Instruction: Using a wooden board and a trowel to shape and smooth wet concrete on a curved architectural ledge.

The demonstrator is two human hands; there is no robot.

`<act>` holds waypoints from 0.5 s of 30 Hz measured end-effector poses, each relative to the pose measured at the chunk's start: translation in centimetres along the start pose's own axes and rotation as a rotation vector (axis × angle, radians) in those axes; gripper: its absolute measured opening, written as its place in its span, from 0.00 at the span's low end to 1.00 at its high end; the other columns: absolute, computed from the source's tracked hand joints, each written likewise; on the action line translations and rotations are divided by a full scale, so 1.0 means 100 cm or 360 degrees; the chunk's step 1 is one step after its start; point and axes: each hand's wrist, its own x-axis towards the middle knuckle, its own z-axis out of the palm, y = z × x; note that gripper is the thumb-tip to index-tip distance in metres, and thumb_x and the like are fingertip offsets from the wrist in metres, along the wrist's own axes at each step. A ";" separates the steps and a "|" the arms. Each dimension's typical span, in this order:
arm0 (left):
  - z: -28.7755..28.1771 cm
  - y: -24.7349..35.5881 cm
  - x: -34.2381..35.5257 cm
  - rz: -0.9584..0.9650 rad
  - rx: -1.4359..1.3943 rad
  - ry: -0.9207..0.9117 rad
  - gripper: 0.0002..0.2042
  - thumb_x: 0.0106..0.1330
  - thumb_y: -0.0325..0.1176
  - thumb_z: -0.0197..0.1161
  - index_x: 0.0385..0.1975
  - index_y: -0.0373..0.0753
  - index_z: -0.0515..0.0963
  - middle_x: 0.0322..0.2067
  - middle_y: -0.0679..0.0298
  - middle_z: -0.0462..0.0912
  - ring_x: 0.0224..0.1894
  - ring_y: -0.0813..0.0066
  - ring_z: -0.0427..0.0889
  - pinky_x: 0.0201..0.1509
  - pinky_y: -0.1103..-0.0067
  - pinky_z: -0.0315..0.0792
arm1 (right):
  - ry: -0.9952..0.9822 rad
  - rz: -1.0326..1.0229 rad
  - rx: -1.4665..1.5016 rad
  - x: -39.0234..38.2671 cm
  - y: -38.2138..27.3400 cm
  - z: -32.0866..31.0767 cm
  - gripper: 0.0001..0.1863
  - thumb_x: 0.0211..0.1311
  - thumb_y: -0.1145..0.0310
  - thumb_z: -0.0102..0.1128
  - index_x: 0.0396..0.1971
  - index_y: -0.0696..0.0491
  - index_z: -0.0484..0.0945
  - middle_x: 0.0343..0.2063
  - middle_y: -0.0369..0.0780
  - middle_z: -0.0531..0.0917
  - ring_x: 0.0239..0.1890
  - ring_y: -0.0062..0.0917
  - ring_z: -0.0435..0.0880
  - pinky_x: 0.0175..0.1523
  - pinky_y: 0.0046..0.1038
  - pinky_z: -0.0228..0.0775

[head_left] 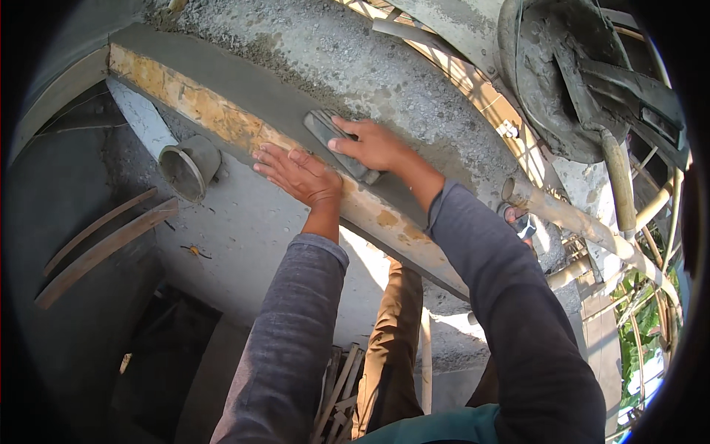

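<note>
My right hand (370, 146) is closed on a grey, mortar-coated hand float (342, 145), which rests on a strip of smooth wet mortar (244, 90) along a ledge. Whatever grip the float has is hidden by my fingers. Just left of it, my left hand (299, 174) lies open, its fingers stretched out over a long wooden board (188, 95). This board runs along the mortar's near edge, and its face is stained yellow and brown.
Rough concrete (355, 63) lies beyond the mortar. At the upper right stands a mortar-filled tub (543, 70) with a long tool in it, near bamboo poles (577, 218). A small bucket (198, 164) sits lower left, with curved wood strips (107, 251) below it.
</note>
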 end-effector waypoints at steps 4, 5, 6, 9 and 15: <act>0.000 -0.001 -0.001 -0.0068 0.0034 -0.0054 0.33 0.75 0.50 0.25 0.71 0.30 0.46 0.72 0.42 0.41 0.74 0.36 0.35 0.75 0.54 0.37 | -0.0107 0.0143 -0.0168 0.063 -0.010 0.001 0.41 0.60 0.40 0.53 0.65 0.56 0.66 0.59 0.54 0.74 0.61 0.46 0.73 0.64 0.35 0.64; 0.001 -0.001 -0.001 -0.0086 0.0025 -0.0075 0.33 0.75 0.50 0.25 0.71 0.30 0.45 0.73 0.43 0.41 0.74 0.36 0.35 0.75 0.54 0.37 | -0.0106 0.0156 -0.0224 0.053 0.000 -0.002 0.41 0.61 0.39 0.52 0.65 0.57 0.66 0.59 0.54 0.74 0.61 0.46 0.73 0.63 0.35 0.64; 0.001 0.000 -0.002 -0.0099 0.0034 -0.0085 0.33 0.75 0.50 0.25 0.71 0.30 0.45 0.72 0.42 0.41 0.74 0.37 0.35 0.75 0.54 0.37 | -0.0189 0.0275 -0.0215 0.034 0.015 -0.006 0.42 0.61 0.38 0.51 0.65 0.57 0.66 0.59 0.55 0.73 0.61 0.47 0.73 0.63 0.36 0.64; 0.002 0.003 -0.001 -0.0067 0.0042 -0.0053 0.33 0.75 0.51 0.24 0.71 0.30 0.46 0.72 0.41 0.42 0.74 0.37 0.37 0.75 0.55 0.38 | -0.0233 0.0512 -0.0317 -0.074 0.073 -0.018 0.43 0.62 0.37 0.49 0.66 0.57 0.63 0.58 0.57 0.73 0.61 0.48 0.73 0.64 0.37 0.63; 0.003 0.000 0.000 0.0011 0.0110 0.0012 0.34 0.75 0.52 0.22 0.70 0.30 0.49 0.70 0.38 0.46 0.73 0.36 0.40 0.75 0.56 0.40 | -0.0391 0.1226 -0.0410 -0.253 0.130 -0.036 0.42 0.60 0.38 0.49 0.64 0.58 0.66 0.59 0.53 0.73 0.62 0.46 0.71 0.65 0.40 0.61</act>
